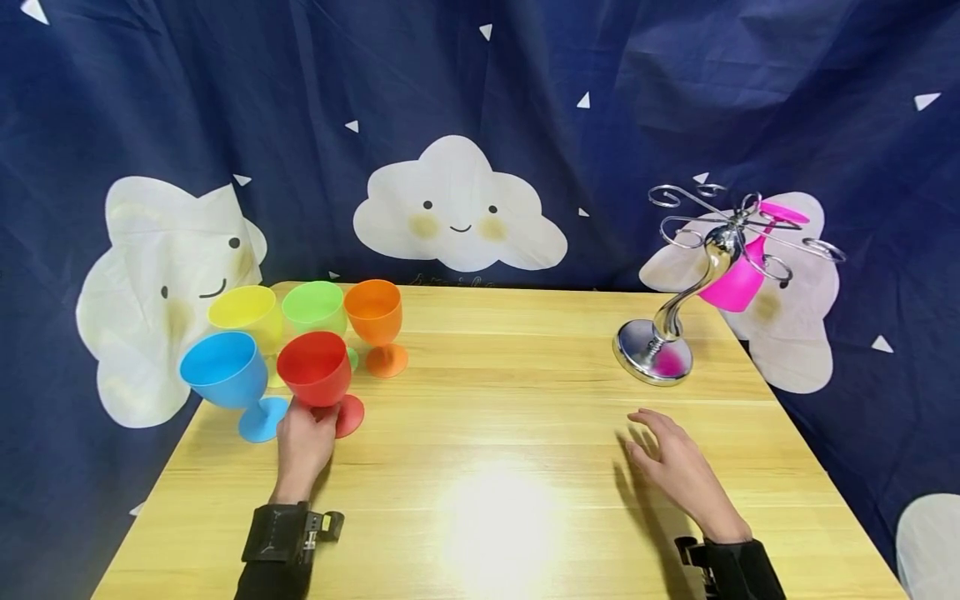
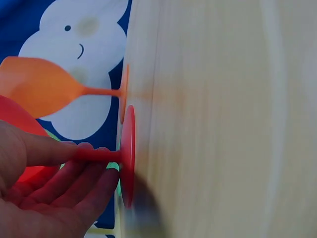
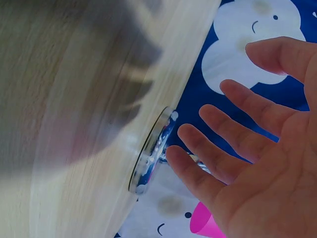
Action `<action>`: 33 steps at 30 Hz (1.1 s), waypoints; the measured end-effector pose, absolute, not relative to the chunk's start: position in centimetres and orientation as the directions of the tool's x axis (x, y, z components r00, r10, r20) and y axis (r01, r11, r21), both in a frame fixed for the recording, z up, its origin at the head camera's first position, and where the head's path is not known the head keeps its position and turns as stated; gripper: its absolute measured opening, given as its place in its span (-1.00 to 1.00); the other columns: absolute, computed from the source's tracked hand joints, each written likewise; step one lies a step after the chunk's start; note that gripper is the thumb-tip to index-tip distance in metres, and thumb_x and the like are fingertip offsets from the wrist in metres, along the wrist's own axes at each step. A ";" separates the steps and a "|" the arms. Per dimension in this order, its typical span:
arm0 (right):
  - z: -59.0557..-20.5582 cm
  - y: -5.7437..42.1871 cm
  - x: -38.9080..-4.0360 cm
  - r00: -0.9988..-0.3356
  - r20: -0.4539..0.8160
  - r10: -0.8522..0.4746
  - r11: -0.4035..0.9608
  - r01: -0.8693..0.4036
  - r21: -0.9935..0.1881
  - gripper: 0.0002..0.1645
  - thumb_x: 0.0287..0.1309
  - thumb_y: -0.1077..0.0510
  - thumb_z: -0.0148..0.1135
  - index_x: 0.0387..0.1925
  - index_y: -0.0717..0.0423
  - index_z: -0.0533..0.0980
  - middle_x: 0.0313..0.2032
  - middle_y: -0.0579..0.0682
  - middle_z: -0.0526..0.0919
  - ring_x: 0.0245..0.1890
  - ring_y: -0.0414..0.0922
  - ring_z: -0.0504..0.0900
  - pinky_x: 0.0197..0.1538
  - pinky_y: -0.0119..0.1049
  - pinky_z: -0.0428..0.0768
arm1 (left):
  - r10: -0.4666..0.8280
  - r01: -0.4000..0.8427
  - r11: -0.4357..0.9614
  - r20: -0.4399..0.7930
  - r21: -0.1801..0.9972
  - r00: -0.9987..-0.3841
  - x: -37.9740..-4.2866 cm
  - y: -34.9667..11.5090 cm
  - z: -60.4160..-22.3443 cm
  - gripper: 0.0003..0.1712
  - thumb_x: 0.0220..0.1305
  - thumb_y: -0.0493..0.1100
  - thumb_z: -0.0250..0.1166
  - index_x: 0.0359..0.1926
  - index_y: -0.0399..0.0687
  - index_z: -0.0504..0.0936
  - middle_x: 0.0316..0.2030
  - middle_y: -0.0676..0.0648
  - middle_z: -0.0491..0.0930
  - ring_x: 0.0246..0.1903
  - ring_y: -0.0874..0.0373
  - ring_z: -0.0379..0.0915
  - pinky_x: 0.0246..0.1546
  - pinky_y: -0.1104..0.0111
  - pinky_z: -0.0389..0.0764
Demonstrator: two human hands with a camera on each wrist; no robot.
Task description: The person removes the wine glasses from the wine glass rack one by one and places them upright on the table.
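My left hand (image 1: pixel 306 437) pinches the stem of a red plastic goblet (image 1: pixel 313 367), thumb on one side and fingers on the other in the left wrist view. Its round foot (image 2: pixel 129 156) is right at the tabletop. Close around it stand a blue goblet (image 1: pixel 223 371), a yellow one (image 1: pixel 247 312), a green one (image 1: pixel 315 307) and an orange one (image 1: pixel 375 312). My right hand (image 1: pixel 678 467) hovers over the right side of the table with fingers spread and nothing in it. Beyond it rises a chrome goblet rack (image 1: pixel 693 292), with a pink goblet (image 1: pixel 735 279) hanging upside down from its curled wire arms.
The light wooden table (image 1: pixel 480 400) reaches back to a dark blue curtain (image 1: pixel 465 75) printed with smiling clouds. A bright glare lies on the table's front middle. The rack's wire arms stick out on several sides.
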State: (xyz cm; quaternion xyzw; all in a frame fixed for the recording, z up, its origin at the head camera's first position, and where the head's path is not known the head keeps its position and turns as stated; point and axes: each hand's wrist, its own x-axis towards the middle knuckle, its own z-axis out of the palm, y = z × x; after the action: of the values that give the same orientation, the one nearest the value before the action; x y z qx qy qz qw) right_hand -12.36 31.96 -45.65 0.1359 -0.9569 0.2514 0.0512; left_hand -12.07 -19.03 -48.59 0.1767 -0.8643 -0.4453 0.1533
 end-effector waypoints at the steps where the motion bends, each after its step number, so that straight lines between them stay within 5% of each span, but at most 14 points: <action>1: -45.7 32.0 -12.4 -0.957 0.165 -0.238 0.836 -0.288 -0.466 -0.48 0.39 0.25 0.39 0.29 0.38 0.55 0.32 0.43 0.59 0.34 0.44 0.54 0.37 0.43 0.50 | -0.441 -0.170 0.543 0.107 0.822 -0.891 -12.1 -19.2 -48.6 -0.61 0.45 -0.32 0.27 0.19 -0.45 0.50 0.10 -0.53 0.64 0.17 -0.50 0.50 0.36 -0.39 0.44; 18: -45.7 32.4 -12.0 -0.962 0.154 -0.227 0.826 -0.273 -0.493 -0.48 0.40 0.25 0.37 0.30 0.40 0.54 0.31 0.44 0.59 0.35 0.44 0.54 0.39 0.42 0.48 | -0.436 -0.186 0.512 0.067 0.838 -0.897 -12.2 -20.9 -48.2 -0.55 0.47 -0.30 0.28 0.27 -0.43 0.48 0.21 -0.50 0.58 0.25 -0.45 0.42 0.44 -0.41 0.32; 33: -45.4 32.9 -12.1 -0.964 0.146 -0.223 0.826 -0.266 -0.497 -0.46 0.40 0.26 0.36 0.32 0.42 0.51 0.33 0.48 0.55 0.36 0.47 0.50 0.40 0.45 0.46 | -0.475 -0.283 0.482 -0.024 0.830 -0.880 -10.4 -20.5 -47.5 -0.44 0.49 -0.17 0.31 0.38 -0.37 0.48 0.24 -0.49 0.59 0.23 -0.43 0.45 0.34 -0.37 0.45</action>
State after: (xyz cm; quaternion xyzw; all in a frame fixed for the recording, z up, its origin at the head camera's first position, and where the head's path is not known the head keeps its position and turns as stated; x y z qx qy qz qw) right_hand -12.09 32.88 -45.42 0.1281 -0.9547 0.2655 0.0406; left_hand -10.40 -20.48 -47.51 0.2216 -0.8543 -0.4584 0.1047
